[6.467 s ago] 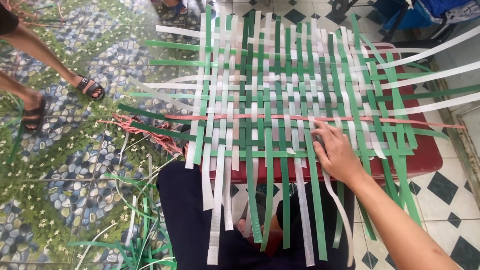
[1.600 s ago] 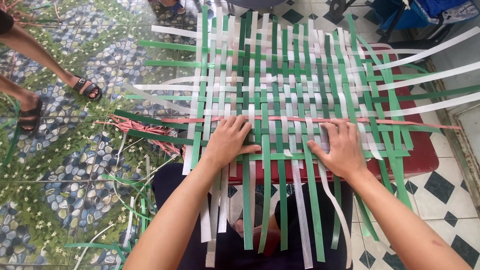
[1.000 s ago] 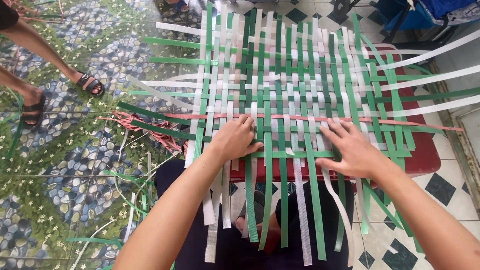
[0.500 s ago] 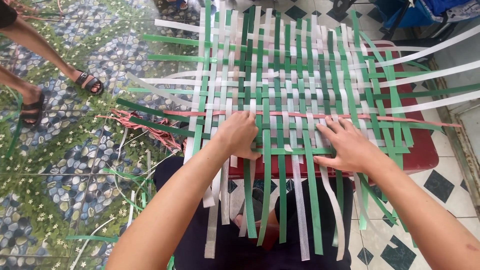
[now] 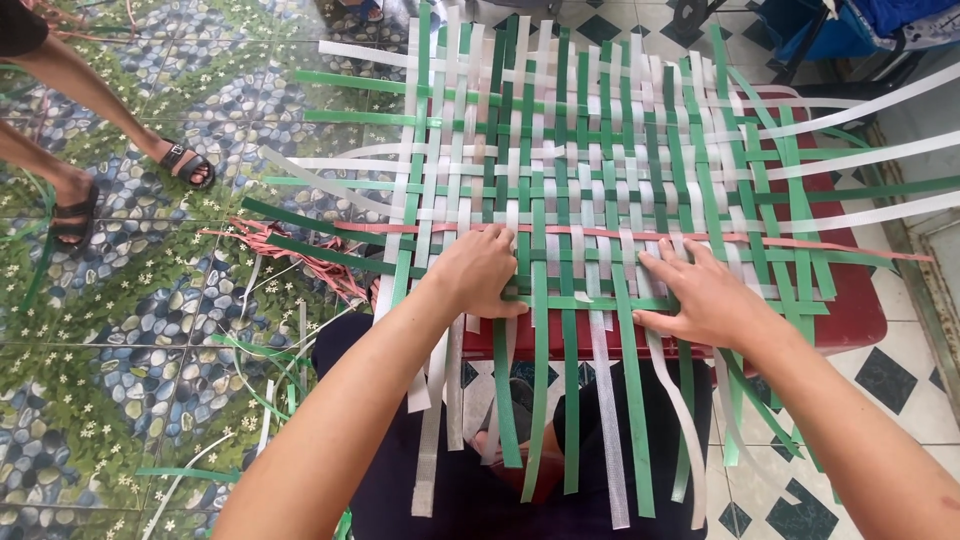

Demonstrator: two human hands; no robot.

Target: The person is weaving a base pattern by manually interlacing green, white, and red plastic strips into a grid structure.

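A flat woven mat (image 5: 600, 150) of green and white plastic strips lies over a dark red stool (image 5: 850, 310) in front of me. One pink strip (image 5: 800, 243) runs across it, and a green cross strip (image 5: 570, 302) lies below that. My left hand (image 5: 478, 275) presses on the weave near the left side, fingers bent against the green cross strip. My right hand (image 5: 700, 298) lies flat on the strips to the right, fingers spread. Loose strip ends (image 5: 610, 440) hang over my lap.
Another person's sandalled feet (image 5: 185, 163) stand on the pebble-patterned floor at upper left. A bunch of pink strips (image 5: 290, 255) and loose green and white offcuts (image 5: 250, 370) lie on the floor to the left. Black-and-white tiles (image 5: 885, 375) show at right.
My left hand came in and settled on the weave beside the right. Both hands have since slid slightly along the green cross strip; the feet at left shifted a little.
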